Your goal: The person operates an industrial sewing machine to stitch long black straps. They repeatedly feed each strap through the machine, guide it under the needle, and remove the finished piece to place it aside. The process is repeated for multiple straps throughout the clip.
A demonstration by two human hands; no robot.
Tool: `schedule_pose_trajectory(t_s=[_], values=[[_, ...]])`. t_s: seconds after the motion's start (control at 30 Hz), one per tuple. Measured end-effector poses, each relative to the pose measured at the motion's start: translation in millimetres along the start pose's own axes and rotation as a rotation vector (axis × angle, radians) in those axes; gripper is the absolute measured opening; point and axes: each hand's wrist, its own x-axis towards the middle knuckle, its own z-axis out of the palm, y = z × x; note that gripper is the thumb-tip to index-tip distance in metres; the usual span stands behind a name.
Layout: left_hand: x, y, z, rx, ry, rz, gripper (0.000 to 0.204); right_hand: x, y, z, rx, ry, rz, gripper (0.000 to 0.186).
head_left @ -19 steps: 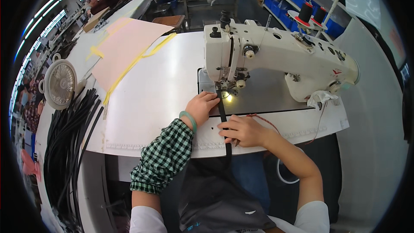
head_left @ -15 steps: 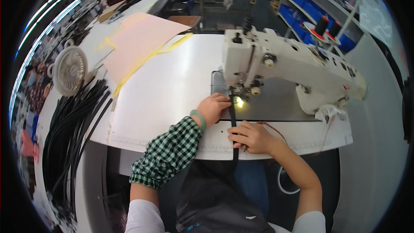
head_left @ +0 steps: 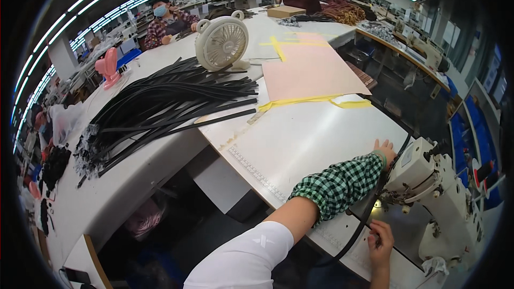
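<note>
A white sewing machine (head_left: 409, 168) stands at the right, its small lamp lit by the needle area. A long black strip (head_left: 350, 243) passes under the machine head and bends down over the table's near edge. My left hand (head_left: 384, 153), below a green checked sleeve cover, is beside the machine head on its far side, fingers stretched out next to the strip. On the near side, my right hand (head_left: 380, 241) is curled beside the strip, with a small dark thing at its fingers that I cannot make out.
A bundle of black strips (head_left: 176, 93) lies at the left by a white fan (head_left: 222, 43). Pink sheet (head_left: 313, 69) with yellow tape covers part of the white table (head_left: 300, 134). Further off are a pink fan (head_left: 108, 68), a cardboard box (head_left: 286, 12) and a masked co-worker (head_left: 166, 24).
My view has swung to the left, so the machine now appears at the right. My left hand has moved from in front of the needle to the machine head's far side; my right has left the strip.
</note>
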Motion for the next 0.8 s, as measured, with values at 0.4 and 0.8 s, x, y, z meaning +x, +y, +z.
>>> schedule_pose_trajectory(t_s=[0.4, 0.8], values=[[-65.0, -47.7, -12.4, -1.587, 0.124, 0.033, 0.037, -16.7, 17.9, -3.8, -0.201, 0.247, 0.090, 0.021], [-181.2, -19.4, 14.0, -1.591, 0.218, -0.112, 0.024, 50.2, -3.5, 15.9, -0.797, 0.161, -0.014, 0.019]])
